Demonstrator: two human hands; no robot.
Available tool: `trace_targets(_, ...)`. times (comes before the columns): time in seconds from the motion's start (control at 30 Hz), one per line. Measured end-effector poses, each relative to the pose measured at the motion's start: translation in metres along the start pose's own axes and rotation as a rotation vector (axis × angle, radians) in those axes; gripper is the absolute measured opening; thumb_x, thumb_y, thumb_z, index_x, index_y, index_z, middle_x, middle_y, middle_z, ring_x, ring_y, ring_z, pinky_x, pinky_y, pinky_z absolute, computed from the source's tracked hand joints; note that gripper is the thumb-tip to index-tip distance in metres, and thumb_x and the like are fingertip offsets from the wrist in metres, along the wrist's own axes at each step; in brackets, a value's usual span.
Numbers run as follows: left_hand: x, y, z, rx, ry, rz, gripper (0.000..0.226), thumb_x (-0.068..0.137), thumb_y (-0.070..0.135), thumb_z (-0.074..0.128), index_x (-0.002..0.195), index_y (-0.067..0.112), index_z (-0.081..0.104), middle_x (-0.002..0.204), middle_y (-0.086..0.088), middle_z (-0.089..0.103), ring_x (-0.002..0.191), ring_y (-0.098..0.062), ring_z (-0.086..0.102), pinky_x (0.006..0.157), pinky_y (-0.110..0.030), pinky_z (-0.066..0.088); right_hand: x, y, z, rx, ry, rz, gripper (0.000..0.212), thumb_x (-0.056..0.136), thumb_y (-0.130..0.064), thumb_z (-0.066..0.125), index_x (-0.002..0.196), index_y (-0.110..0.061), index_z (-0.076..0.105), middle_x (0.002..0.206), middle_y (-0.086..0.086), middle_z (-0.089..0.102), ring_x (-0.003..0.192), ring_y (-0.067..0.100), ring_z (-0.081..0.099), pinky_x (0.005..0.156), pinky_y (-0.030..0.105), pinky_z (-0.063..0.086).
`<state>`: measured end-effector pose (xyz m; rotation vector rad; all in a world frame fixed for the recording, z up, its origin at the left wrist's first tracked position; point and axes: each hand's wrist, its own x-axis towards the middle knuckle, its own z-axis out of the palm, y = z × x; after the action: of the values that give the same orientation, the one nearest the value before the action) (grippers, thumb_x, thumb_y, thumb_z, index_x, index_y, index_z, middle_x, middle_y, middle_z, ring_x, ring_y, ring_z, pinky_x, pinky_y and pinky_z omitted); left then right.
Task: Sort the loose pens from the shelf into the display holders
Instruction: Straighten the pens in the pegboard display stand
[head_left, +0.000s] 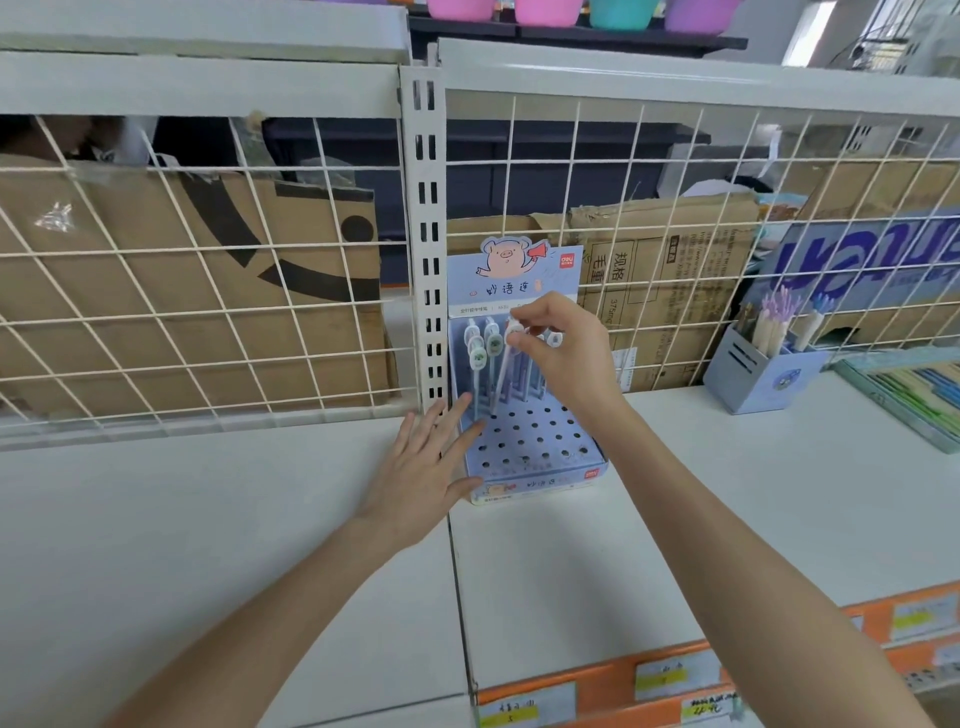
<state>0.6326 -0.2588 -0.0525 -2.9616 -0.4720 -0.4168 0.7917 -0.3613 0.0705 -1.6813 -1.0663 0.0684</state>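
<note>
At centre frame, a right hand (558, 353) pinches the round cap of a pen (503, 371), apparently seated in the perforated blue display holder (535, 441) on the white shelf (727, 493); the left hand (426, 467), fingers straight, braces the holder's left side.

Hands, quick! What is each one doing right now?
Left hand: open, fingers straight, resting against the side of the blue pen display holder.
Right hand: closed, pinching the top of a pen standing in the holder.
</note>
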Motion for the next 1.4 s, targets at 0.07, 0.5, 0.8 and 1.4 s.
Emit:
trace_targets(0.07, 0.000, 0.000, 0.001, 0.012, 0.002, 0.001, 0.062, 0.096, 0.057, 0.004, 0.142, 0.023, 0.028, 0.152, -0.006, 0.026, 0.136, -0.028, 0.033, 0.105, -0.052, 0.026, 0.000, 0.000, -0.002, -0.003, -0.015, -0.007, 0.012, 0.082, -0.010, 0.070, 0.092, -0.015, 0.064, 0.082, -0.020, 0.060, 0.077, -0.007, 0.055, 0.072, 0.003, 0.040)
trace_targets(0.5, 0.000, 0.002, -0.002, 0.043, 0.001, -0.005, 0.065, 0.096, 0.056, 0.004, 0.139, 0.020, 0.037, 0.150, -0.008, 0.032, 0.134, -0.030, 0.038, 0.103, -0.052, 0.028, 0.000, 0.008, 0.007, -0.174, -0.048, -0.042, 0.015, 0.083, -0.009, 0.069, 0.097, -0.008, 0.067, 0.097, 0.002, 0.064, 0.096, 0.013, 0.055, 0.081, 0.006, 0.036)
trace_targets(0.8, -0.001, 0.004, -0.006, 0.057, -0.048, -0.032, 0.070, 0.096, 0.056, 0.002, 0.136, 0.019, 0.046, 0.150, -0.008, 0.033, 0.133, -0.030, 0.039, 0.102, -0.051, 0.032, 0.001, 0.021, 0.021, -0.435, 0.077, -0.195, 0.016, 0.075, -0.011, 0.075, 0.091, -0.011, 0.072, 0.120, 0.012, 0.058, 0.120, 0.037, 0.042, 0.094, 0.038, 0.022)
trace_targets(1.4, -0.003, 0.008, -0.010, 0.069, -0.142, -0.099, 0.068, 0.096, 0.054, 0.002, 0.136, 0.020, 0.045, 0.150, -0.007, 0.034, 0.131, -0.030, 0.042, 0.101, -0.051, 0.032, 0.002, 0.029, 0.032, -0.486, 0.122, -0.151, 0.011, 0.074, -0.012, 0.074, 0.085, -0.014, 0.072, 0.118, 0.010, 0.059, 0.121, 0.038, 0.042, 0.096, 0.047, 0.024)
